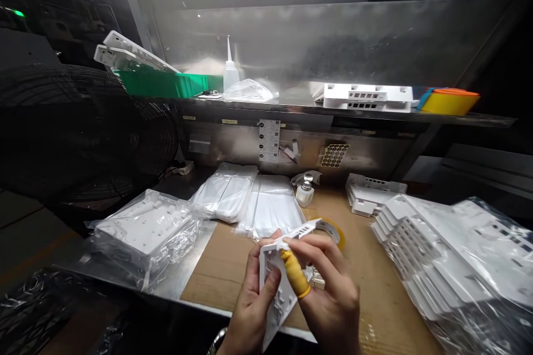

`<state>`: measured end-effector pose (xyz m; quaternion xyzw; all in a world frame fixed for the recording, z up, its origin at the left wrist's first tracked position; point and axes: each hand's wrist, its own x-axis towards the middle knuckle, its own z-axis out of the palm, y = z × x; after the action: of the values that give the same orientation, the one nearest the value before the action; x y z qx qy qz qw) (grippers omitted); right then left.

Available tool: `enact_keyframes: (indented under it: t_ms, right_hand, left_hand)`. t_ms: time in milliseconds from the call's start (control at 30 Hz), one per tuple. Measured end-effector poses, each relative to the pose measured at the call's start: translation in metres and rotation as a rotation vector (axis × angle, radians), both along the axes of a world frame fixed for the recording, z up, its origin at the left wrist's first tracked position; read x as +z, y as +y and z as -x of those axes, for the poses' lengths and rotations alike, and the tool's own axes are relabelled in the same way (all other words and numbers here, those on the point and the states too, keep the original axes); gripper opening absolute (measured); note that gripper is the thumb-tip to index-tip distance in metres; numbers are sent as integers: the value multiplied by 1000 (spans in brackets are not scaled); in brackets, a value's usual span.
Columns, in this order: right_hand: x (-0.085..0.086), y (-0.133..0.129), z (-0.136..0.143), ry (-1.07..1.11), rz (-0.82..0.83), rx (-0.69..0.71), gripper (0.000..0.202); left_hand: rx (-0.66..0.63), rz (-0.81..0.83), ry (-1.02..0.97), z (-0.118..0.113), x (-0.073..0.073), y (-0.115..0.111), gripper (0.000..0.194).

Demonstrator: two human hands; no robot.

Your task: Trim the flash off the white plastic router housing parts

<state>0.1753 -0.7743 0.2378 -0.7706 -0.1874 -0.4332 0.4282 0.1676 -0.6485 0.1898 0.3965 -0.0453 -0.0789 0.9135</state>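
A white plastic housing panel (pixel 280 297) with slots along its upper edge is held tilted over the front of the bench. My left hand (pixel 254 294) is closed around its left side, thumb on the inner face. My right hand (pixel 327 283) pinches the upper corner. A yellow finger cot (pixel 295 274) covers the right thumb, which presses near that corner together with a small bit of white material. The fingers partly hide what lies between them. Behind my right hand sits a roll of tape (pixel 331 228) on the brown cardboard (pixel 222 263).
Bagged white panels (pixel 141 222) are stacked at left, and a taller bagged stack (pixel 453 255) stands at right. Clear plastic bags (pixel 227 191) and a pump bottle (pixel 305 191) lie behind. The shelf holds a green bin (pixel 166 84), a squeeze bottle (pixel 230 73) and more panels (pixel 368 97).
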Motion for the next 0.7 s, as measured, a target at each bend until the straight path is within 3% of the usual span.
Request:
enact_keyframes:
  t_ms: [200, 300, 400, 500, 600, 700]
  right_hand:
    - [0, 4, 3, -9, -9, -12, 22]
    - [-10, -2, -8, 4, 30, -34, 21]
    - [-38, -38, -37, 119, 21, -246, 20]
    - [-75, -88, -74, 541, 123, -674, 32]
    - [-105, -118, -105, 784, 225, -690, 32]
    - [-120, -127, -117, 867, 309, -624, 38]
  left_hand:
    - [-4, 49, 35, 0, -3, -4, 48]
    - [1, 109, 150, -1, -4, -1, 62]
    - [17, 127, 284, -3, -1, 12, 82]
    - [5, 141, 341, -4, 3, 32, 94]
    - [-16, 143, 350, -5, 0, 52, 95]
    - [-28, 162, 329, -6, -8, 67, 88]
